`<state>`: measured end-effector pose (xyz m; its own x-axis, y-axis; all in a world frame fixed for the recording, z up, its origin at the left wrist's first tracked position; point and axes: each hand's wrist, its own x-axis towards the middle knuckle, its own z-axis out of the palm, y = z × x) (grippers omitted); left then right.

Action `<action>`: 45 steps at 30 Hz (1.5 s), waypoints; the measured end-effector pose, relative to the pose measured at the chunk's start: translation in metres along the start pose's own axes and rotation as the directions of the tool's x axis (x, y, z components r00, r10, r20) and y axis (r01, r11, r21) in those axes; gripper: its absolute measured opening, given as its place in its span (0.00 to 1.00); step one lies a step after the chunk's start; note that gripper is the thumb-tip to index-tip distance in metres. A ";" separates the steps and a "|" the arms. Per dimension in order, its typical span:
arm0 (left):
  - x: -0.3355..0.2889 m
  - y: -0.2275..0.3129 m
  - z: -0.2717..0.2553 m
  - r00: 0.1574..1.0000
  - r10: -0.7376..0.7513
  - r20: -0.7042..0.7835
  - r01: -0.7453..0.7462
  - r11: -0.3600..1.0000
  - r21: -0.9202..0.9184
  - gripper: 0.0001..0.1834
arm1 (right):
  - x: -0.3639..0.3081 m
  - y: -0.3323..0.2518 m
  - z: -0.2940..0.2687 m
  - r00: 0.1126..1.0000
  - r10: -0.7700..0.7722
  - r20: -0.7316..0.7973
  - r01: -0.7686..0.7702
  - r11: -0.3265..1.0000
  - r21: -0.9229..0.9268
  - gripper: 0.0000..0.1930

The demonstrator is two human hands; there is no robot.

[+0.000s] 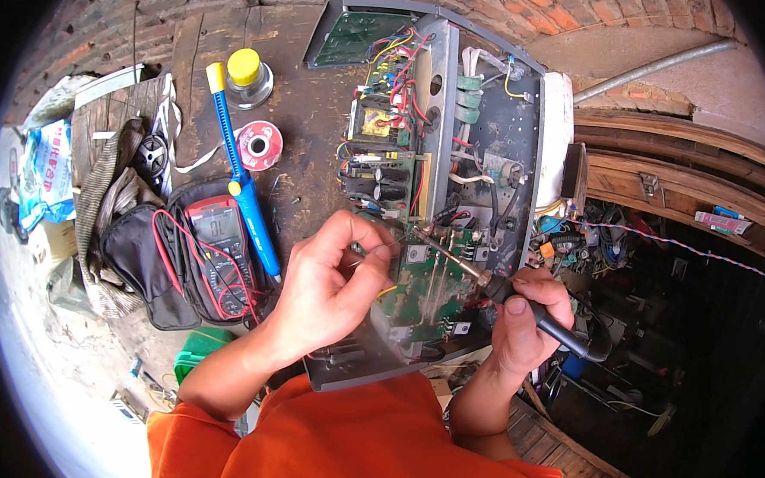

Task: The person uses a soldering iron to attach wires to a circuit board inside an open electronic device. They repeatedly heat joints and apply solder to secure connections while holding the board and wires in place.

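My right hand (pixel 530 326) is wrapped round the black handle of a soldering iron (pixel 463 263). The iron's metal shaft slants up to the left, and its tip is at the upper edge of a green circuit board (pixel 429 299). Close to that tip, my left hand (pixel 337 280) is closed in a pinch on what looks like a thin wire, mostly hidden by the fingers. The board lies in the near part of an opened grey metal chassis (pixel 489 129), with several square components on it. Farther back in the chassis stand densely packed components (pixel 382 122) and coloured wires.
Left on the wooden table (pixel 297 96) are a blue desoldering pump (pixel 253 220), a solder spool (pixel 258 146), a yellow-capped jar (pixel 246 77) and a red multimeter (pixel 219 248) in a black case. Cables and parts (pixel 591 250) are piled at the right. A brick wall borders the back.
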<state>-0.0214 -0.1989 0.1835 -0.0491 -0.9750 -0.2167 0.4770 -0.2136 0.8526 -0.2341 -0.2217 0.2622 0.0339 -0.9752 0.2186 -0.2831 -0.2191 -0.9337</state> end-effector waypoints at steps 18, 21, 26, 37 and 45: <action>-0.005 0.003 0.004 0.995 -0.040 -0.092 0.030 0.994 -0.103 0.02 | 0.006 0.006 -0.014 0.995 -0.102 0.012 0.100 0.991 0.085 0.11; -0.005 0.003 0.004 0.996 -0.036 -0.085 0.028 0.995 -0.091 0.02 | 0.009 0.006 -0.014 0.996 -0.076 0.046 0.073 0.995 0.067 0.12; -0.004 0.004 0.005 0.996 -0.019 -0.083 0.013 0.997 -0.072 0.03 | 0.009 0.001 -0.011 1.000 0.029 0.005 -0.029 0.993 0.116 0.10; -0.003 0.003 0.005 0.997 0.006 -0.080 -0.010 0.999 -0.050 0.03 | 0.013 0.003 -0.009 0.999 0.027 0.032 -0.029 0.996 0.084 0.10; -0.002 0.002 0.004 0.999 0.021 -0.050 -0.023 0.999 -0.031 0.03 | 0.025 0.000 -0.008 0.996 -0.001 0.085 -0.004 0.999 0.050 0.10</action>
<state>-0.0240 -0.1974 0.1882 0.0048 -0.9750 -0.2223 0.5049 -0.1896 0.8421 -0.2407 -0.2459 0.2703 0.1156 -0.9741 0.1941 -0.2348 -0.2167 -0.9476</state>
